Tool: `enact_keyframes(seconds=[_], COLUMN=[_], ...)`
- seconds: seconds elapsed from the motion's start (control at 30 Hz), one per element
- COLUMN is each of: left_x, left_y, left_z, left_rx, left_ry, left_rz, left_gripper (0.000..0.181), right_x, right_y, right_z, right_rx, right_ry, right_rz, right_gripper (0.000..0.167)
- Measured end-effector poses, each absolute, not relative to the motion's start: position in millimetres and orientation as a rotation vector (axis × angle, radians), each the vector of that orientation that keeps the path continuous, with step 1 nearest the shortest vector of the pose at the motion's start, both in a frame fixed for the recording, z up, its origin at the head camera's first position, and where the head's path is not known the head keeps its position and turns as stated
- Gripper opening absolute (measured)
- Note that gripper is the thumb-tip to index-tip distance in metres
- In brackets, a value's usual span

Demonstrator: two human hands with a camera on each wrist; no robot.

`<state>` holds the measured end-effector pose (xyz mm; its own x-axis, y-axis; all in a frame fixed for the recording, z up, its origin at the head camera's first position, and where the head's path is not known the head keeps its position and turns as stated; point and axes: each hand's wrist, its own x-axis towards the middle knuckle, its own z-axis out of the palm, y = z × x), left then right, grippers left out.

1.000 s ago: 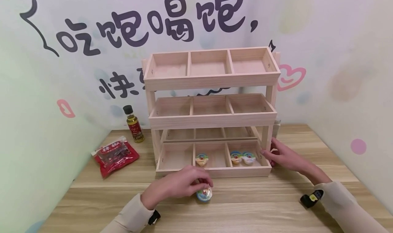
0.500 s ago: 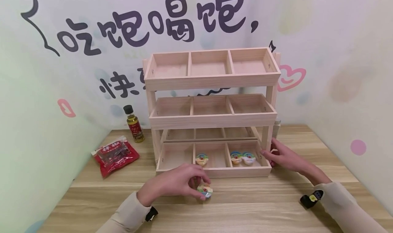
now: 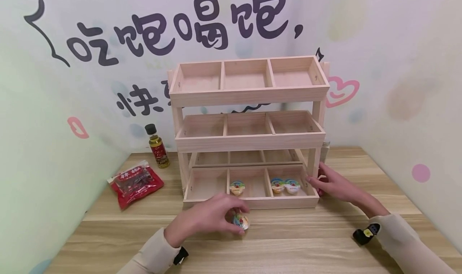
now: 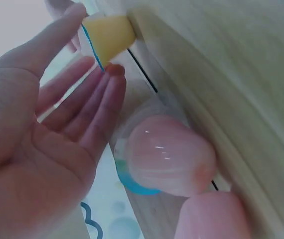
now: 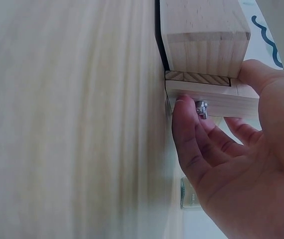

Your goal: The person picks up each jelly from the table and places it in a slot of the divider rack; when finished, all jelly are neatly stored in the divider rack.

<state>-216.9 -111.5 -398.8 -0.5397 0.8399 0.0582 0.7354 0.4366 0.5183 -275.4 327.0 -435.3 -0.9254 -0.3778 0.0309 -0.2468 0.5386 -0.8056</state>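
In the head view my left hand [image 3: 209, 216] pinches a small jelly cup [image 3: 242, 222] just above the table, in front of the rack. The left wrist view shows this jelly cup [image 4: 114, 37] with a yellow body at my thumb; two pink jelly cups [image 4: 169, 157] lie nearer the palm, hidden from above. On the right, my right hand [image 3: 335, 183] grips the lower end of the three-tier wooden rack [image 3: 249, 141]. Its fingers curl beside a metal bolt [image 5: 202, 108]. One jelly cup [image 3: 237, 187] sits in the bottom middle compartment, two jelly cups [image 3: 285, 185] in the bottom right.
A red bag of dried chilies [image 3: 136, 183] and an oil bottle [image 3: 158, 147] stand left of the rack. Partly hidden behind its right post is a pale item [image 3: 325, 151]. Walls enclose the wooden table [image 3: 288, 246] at the back and sides.
The left thumb and fingers have closed in on the jelly cup at the front, which has shifted slightly toward the rack and tilted. My right hand stays on the rack.
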Motion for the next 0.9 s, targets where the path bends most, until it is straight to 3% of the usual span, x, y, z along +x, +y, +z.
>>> enact_keyframes(seconds=[0.1, 0.37, 0.67, 0.9], left_x=[-215, -209, -206, -215], left_y=[-111, -105, -88, -79], left_z=[-398, -396, -393, -375], left_rx=[1.404, 1.337, 1.371, 1.415], left_ry=[2.441, 2.557, 2.633, 2.586], left_rz=[0.719, 0.673, 0.597, 0.783], left_gripper=[0.037, 0.046, 0.027, 0.039], right_x=[-276, -274, -276, -275], right_y=[327, 326, 327, 327], right_z=[-436, -434, -437, -435], right_rx=[-0.554, -0.569, -0.582, -0.563], right_ry=[2.632, 2.64, 2.629, 2.632], right_rz=[-1.333, -1.325, -1.355, -1.336], right_gripper=[0.074, 0.076, 0.072, 0.076])
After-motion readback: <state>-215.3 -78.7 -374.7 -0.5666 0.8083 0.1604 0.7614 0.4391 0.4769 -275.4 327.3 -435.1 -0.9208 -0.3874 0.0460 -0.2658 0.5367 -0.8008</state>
